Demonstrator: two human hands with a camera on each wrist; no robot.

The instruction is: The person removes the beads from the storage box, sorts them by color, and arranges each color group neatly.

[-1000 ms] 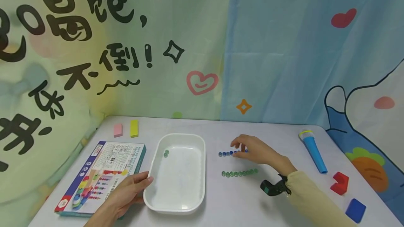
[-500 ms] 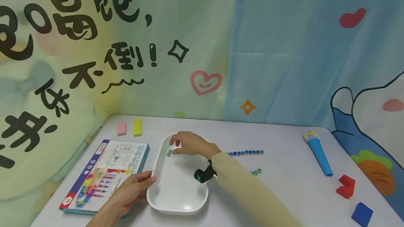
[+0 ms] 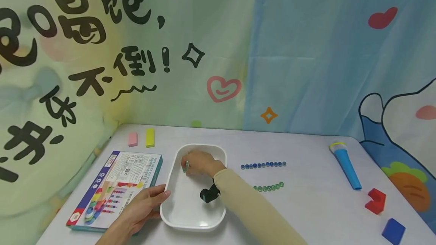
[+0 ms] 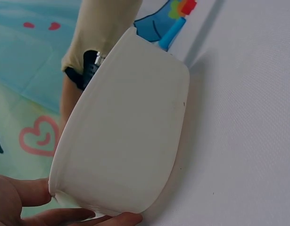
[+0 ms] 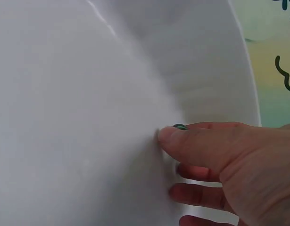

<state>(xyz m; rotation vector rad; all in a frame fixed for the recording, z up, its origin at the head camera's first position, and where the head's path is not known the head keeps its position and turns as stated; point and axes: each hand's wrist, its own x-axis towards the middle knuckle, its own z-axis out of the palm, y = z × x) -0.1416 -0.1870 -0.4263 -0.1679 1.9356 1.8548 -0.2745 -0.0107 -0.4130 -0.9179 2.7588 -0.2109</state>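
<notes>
White tray [image 3: 218, 154] on the table [image 3: 306, 207], just right of a picture box [image 3: 116, 188]. Inside its far left part lies a green bead [image 3: 185, 166], seen in the right wrist view as a dark green edge [image 5: 180, 126] behind the thumb tip. The right hand [image 3: 201, 162] reaches into the tray with fingers curled down over the bead, thumb and fingers closing on it; whether the bead is lifted off the tray floor cannot be told. The left hand [image 3: 144, 203] rests at the tray's near left corner, its thumb and fingers relaxed and touching the outer wall [image 4: 130, 141]. Right of the tray, on the table, a row of blue beads [image 3: 263, 165] lies behind a shorter row of green beads [image 3: 269, 187]. Farther right: a blue tube [image 3: 344, 165], a red block [image 3: 376, 201], a blue block [image 3: 393, 231]. Beyond the box: a pink block [image 3: 132, 139] beside a yellow block [image 3: 150, 138].
</notes>
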